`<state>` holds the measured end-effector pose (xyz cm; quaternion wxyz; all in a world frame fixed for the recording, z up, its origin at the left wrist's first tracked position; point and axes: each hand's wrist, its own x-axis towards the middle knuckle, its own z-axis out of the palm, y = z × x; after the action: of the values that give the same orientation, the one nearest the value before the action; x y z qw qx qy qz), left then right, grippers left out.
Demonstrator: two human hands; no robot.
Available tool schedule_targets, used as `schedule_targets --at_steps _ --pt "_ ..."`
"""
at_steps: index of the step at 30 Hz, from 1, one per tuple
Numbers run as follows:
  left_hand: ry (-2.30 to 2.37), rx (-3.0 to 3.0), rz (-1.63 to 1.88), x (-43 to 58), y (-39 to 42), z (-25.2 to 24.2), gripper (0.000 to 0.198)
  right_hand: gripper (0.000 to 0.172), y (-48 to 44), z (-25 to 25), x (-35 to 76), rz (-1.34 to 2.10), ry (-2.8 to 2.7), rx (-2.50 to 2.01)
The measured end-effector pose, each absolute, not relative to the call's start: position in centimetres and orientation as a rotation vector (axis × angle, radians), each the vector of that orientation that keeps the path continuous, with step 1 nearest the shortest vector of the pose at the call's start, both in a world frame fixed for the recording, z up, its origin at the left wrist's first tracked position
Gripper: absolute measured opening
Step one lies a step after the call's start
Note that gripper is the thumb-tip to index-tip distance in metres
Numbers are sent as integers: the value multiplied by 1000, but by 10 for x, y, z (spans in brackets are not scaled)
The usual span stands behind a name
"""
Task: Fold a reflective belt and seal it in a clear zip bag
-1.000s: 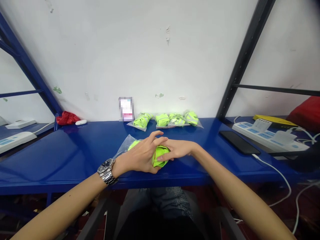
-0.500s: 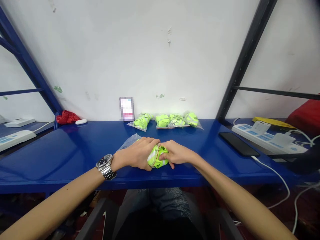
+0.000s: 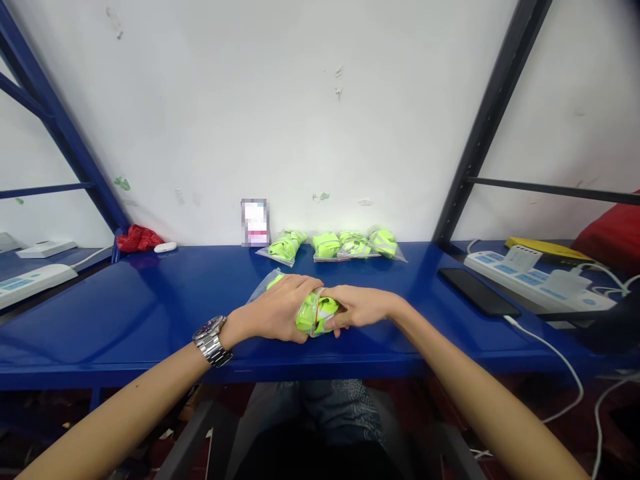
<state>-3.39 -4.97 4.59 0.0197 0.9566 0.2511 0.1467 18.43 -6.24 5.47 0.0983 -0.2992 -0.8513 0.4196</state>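
A folded neon-yellow reflective vest (image 3: 316,315) sits partly inside a clear plastic bag (image 3: 263,284) on the blue table (image 3: 125,313). My left hand (image 3: 279,310), with a steel wristwatch (image 3: 212,341) on its wrist, wraps around the bag and the vest. My right hand (image 3: 363,307) pinches the vest and the plastic from the other side. Both hands rest close to the tabletop. Several bagged neon vests (image 3: 326,245) lie in a row at the table's back edge, beyond my fingertips.
A pixelated card (image 3: 255,222) stands by the wall. A red plastic bag (image 3: 140,239) and a white earbud case (image 3: 165,247) lie back left. To the right are a black phone (image 3: 477,291) on a white cable and a power strip (image 3: 535,280). Metal shelf uprights flank the table.
My hands have closed in from a looser, spread-finger hold. The vest now sits further inside the plastic bag, with the bag's film drawn over it.
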Motion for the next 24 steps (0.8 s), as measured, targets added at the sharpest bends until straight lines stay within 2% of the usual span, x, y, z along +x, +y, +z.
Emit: schedule_targets --at_steps 2,4,10,13,16,19,22,24 --pt "768 2941 442 -33 -51 46 78 14 -60 54 191 1258 -2507 -891" --pt "807 2922 464 -30 -53 45 79 8 -60 49 189 1088 -2490 -1005" --pt "876 2991 573 -16 -56 40 68 14 -65 34 163 129 -2395 -1537" --pt "866 3062 659 -13 -53 34 61 21 -67 30 152 -108 -2289 -1721" --pt "904 3076 766 -12 -49 26 59 25 -66 29 147 -121 -2247 -1786" --pt "985 3030 866 -9 -47 22 60 20 -60 33 153 -40 -2263 -1696" --pt "1051 3018 866 -6 -44 21 70 15 -55 40 172 276 -2399 -1364" --pt "1077 3021 862 -5 -43 20 72 25 -56 44 189 588 -2467 -1042"
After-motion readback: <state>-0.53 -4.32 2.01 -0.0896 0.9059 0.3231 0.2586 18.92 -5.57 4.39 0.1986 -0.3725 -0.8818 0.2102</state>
